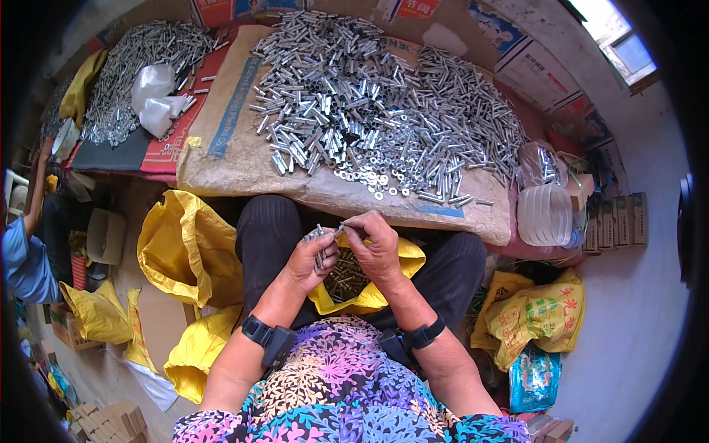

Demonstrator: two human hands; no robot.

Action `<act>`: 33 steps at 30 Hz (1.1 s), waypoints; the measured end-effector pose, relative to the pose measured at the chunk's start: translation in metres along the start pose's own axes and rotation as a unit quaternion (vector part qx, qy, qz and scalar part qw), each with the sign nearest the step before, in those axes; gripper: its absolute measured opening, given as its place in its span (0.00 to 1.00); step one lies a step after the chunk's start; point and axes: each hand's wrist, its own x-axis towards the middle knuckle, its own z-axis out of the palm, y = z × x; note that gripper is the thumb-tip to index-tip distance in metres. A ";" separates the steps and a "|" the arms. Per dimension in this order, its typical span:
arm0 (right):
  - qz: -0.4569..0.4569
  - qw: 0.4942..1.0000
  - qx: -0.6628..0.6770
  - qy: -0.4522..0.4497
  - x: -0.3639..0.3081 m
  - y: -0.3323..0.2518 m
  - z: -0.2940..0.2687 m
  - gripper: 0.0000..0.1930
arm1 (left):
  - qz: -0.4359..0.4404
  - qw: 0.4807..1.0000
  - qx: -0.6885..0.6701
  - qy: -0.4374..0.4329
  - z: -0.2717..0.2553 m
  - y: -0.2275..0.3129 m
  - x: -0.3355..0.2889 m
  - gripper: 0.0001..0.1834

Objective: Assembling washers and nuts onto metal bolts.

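Above my lap, my left hand (313, 260) is closed around several silvery metal bolts (319, 258) that stick out past the fingers. Close by on the right, my right hand (378, 242) pinches a small metal part (340, 229) at the left hand's fingertips; its exact kind is too small to tell. Beneath both hands, a yellow woven sack (405, 267) sits between my legs, holding many brass-coloured bolts (344, 279). In front, a large heap of silvery bolts and sleeves (332, 96) covers the cardboard-topped table, with loose washers (378, 181) along its near side.
An opened yellow sack (177, 244) stands left of my knee. Another heap of metal parts (140, 74) lies at the far left, near a co-worker's arm (37, 184). A clear plastic tub (545, 214) is at the table's right end, with a filled yellow bag (539, 314) below.
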 end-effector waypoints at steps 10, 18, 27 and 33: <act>-0.138 0.986 -0.089 0.025 -0.001 -0.001 0.005 0.11 | -0.020 0.999 -0.028 -0.027 -0.002 0.000 -0.002 0.05; -0.155 0.980 -0.122 0.005 0.009 -0.009 0.000 0.11 | -0.019 0.995 -0.075 -0.059 -0.003 0.002 -0.004 0.07; -0.129 0.931 -0.343 -0.002 0.065 0.011 -0.004 0.10 | -0.023 0.983 -0.132 -0.121 -0.005 0.005 -0.005 0.09; -0.087 0.884 -0.457 -0.042 0.074 0.018 0.003 0.09 | -0.033 0.980 -0.143 -0.132 -0.005 0.007 -0.007 0.08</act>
